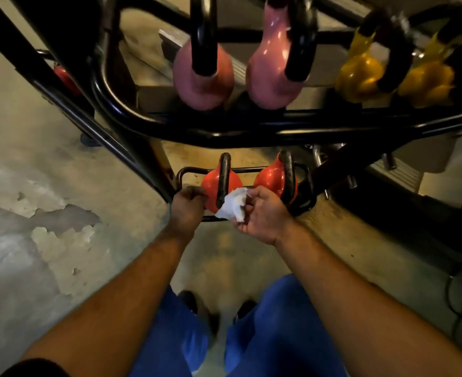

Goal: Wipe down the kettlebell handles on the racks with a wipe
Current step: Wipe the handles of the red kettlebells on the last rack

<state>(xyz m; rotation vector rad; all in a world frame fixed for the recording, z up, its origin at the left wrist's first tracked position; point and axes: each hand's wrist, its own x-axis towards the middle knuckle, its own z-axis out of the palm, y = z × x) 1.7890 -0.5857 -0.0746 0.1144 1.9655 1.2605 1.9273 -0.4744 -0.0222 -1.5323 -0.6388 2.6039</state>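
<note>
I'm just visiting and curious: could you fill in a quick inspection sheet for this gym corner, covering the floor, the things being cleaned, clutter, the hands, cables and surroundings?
Surface: grey concrete floor with patches of peeling paint on the left.
Job's things: crumpled white wipe beside the black handle of the left orange kettlebell; a second orange kettlebell sits beside it on the low rack; two pink kettlebells and two yellow kettlebells sit on the upper black tubular rack.
Clutter: nothing seen.
Hands: left hand rests against the left orange kettlebell; right hand pinches the wipe.
Cables: black cable on the floor at right.
Surroundings: blue trousers and dark shoes below.
</note>
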